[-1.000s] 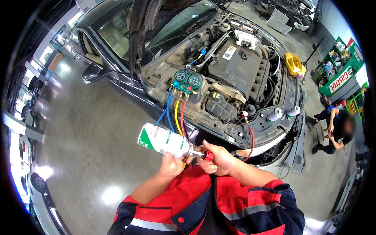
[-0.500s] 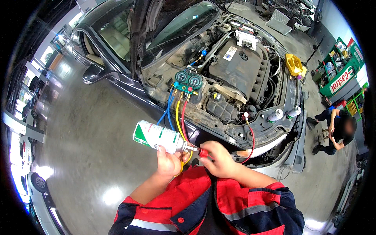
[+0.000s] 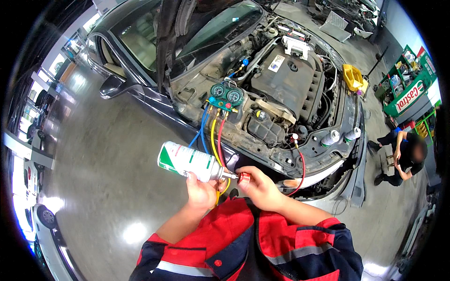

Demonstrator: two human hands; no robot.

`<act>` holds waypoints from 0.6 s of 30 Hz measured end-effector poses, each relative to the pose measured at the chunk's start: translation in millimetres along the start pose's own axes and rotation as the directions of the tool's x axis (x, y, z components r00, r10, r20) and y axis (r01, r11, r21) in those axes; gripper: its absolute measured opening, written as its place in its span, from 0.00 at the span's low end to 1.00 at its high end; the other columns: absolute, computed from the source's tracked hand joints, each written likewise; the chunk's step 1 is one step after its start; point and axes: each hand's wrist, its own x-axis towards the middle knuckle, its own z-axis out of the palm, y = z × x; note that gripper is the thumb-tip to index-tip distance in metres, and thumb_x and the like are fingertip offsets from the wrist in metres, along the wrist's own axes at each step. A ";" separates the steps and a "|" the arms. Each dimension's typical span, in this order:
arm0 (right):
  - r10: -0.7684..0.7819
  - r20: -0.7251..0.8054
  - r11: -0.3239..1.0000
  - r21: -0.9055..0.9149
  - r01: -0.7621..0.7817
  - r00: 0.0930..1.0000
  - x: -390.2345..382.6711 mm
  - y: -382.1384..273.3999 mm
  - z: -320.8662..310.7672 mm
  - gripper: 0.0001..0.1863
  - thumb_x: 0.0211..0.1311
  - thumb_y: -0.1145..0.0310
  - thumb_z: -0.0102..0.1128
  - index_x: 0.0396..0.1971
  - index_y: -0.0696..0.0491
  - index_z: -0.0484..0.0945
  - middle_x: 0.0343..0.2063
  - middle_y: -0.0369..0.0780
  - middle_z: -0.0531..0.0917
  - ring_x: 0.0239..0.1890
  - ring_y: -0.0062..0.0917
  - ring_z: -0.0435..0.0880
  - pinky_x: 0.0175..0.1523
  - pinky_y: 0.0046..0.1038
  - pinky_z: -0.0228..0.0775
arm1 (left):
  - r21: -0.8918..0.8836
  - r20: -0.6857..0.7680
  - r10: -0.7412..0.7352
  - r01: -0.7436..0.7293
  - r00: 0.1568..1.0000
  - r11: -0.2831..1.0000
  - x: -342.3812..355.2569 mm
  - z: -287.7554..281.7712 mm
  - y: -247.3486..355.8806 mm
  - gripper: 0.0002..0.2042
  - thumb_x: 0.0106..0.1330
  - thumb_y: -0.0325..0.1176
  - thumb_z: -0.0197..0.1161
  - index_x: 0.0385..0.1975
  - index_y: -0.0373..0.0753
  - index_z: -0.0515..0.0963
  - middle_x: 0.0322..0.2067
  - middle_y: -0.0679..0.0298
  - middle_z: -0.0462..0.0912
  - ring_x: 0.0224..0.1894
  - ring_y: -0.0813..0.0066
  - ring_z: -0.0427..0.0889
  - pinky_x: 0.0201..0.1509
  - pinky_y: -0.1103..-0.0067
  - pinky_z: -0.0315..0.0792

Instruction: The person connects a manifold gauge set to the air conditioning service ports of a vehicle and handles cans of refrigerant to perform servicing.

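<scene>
My left hand (image 3: pixel 201 193) is wrapped round a white and green refrigerant can (image 3: pixel 186 161), which lies nearly on its side with its narrow nozzle pointing right. Between thumb and fingers, my right hand (image 3: pixel 263 191) pinches a small red ring-shaped cap (image 3: pixel 243 179). The cap is close to the nozzle's tip; I cannot tell whether they touch. Behind the can, a yellow hose (image 3: pixel 213 136), a red hose (image 3: pixel 220 140) and blue hoses (image 3: pixel 200 132) run down from a manifold gauge set (image 3: pixel 225 96) with two dials.
A dark car with its hood raised exposes an engine cover (image 3: pixel 283 82). Two cans (image 3: pixel 331 137) stand at the front edge of the engine bay. A yellow container (image 3: pixel 352 77) sits farther back. At the right, another person (image 3: pixel 404 157) sits near a green shelf (image 3: pixel 407 96).
The red cap has turned in my right hand, so its ring shows more. The can has shifted slightly left and up.
</scene>
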 end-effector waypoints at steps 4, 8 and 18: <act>-0.003 -0.102 0.994 0.107 0.014 0.995 1.7 -1.4 15.1 0.20 0.69 0.53 0.49 0.40 0.57 0.73 0.26 0.43 0.77 0.28 0.30 0.77 0.36 0.28 0.67 | 0.035 0.042 0.009 -0.011 0.999 0.999 3.9 2.9 2.6 0.43 0.52 0.77 0.48 0.51 0.40 0.71 0.36 0.51 0.81 0.24 0.63 0.75 0.24 0.72 0.66; 0.105 0.319 0.836 0.485 -0.257 0.942 10.3 10.7 -7.7 0.19 0.63 0.57 0.57 0.44 0.58 0.72 0.32 0.44 0.77 0.33 0.32 0.77 0.37 0.31 0.68 | 0.056 0.025 0.005 -0.006 1.000 0.998 2.9 5.1 3.6 0.43 0.53 0.76 0.48 0.51 0.39 0.71 0.35 0.51 0.81 0.24 0.63 0.76 0.23 0.72 0.66; 0.269 0.381 0.562 0.684 -0.465 0.885 -1.8 -0.9 -5.0 0.19 0.71 0.57 0.51 0.44 0.60 0.71 0.30 0.42 0.79 0.29 0.28 0.78 0.36 0.28 0.69 | 0.038 -0.004 -0.025 0.025 1.000 0.999 3.7 8.3 0.7 0.42 0.55 0.76 0.44 0.50 0.39 0.71 0.34 0.50 0.81 0.23 0.61 0.76 0.22 0.72 0.65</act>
